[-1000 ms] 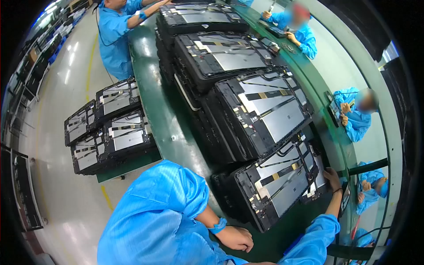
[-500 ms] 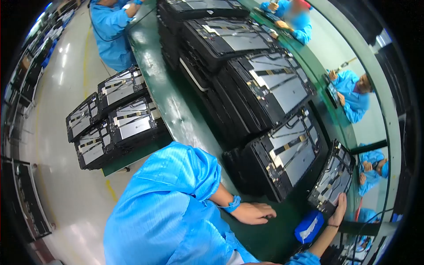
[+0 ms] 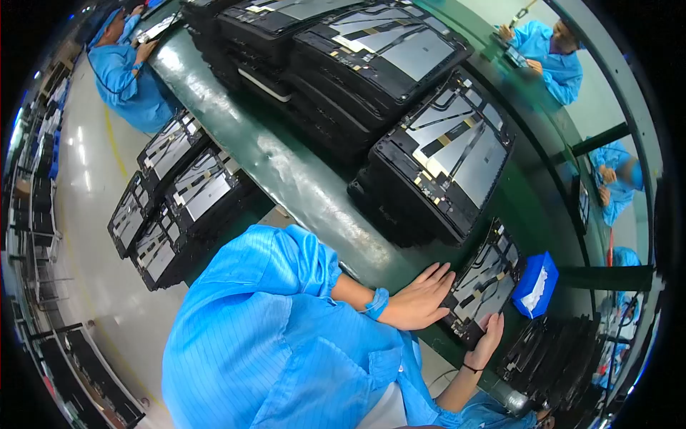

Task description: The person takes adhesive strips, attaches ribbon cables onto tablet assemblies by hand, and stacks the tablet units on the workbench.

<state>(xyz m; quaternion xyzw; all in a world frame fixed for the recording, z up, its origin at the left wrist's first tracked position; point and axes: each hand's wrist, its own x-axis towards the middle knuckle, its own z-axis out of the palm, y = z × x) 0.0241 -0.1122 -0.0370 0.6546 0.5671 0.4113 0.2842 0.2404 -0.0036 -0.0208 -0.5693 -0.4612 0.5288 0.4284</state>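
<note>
A flat black electronic device like an opened tablet [image 3: 487,284], with silver plates and dark ribbon cables exposed, lies at a slant near the table's front edge. My right hand [image 3: 487,342] grips its lower edge, with the fingers partly hidden. My left hand [image 3: 418,299] is open, fingers stretched and spread, with the fingertips at the device's left side; whether they press on it I cannot tell. Just behind stands a stack of similar devices [image 3: 446,161]. A blue box [image 3: 536,284] with white material inside sits to the right of the device.
Taller stacks of devices [image 3: 379,50] stand farther back on the green table [image 3: 286,168]. More stacks [image 3: 193,189] sit on a lower surface at left. Dark sheet-like pieces [image 3: 557,357] lie at lower right. Co-workers in blue [image 3: 132,79] are at the far left and beyond the frame at right.
The device has come leftward and closer, from beside the frame to in front of me, with my right hand on it. My left hand has moved up beside it and spread its fingers. The view has shifted.
</note>
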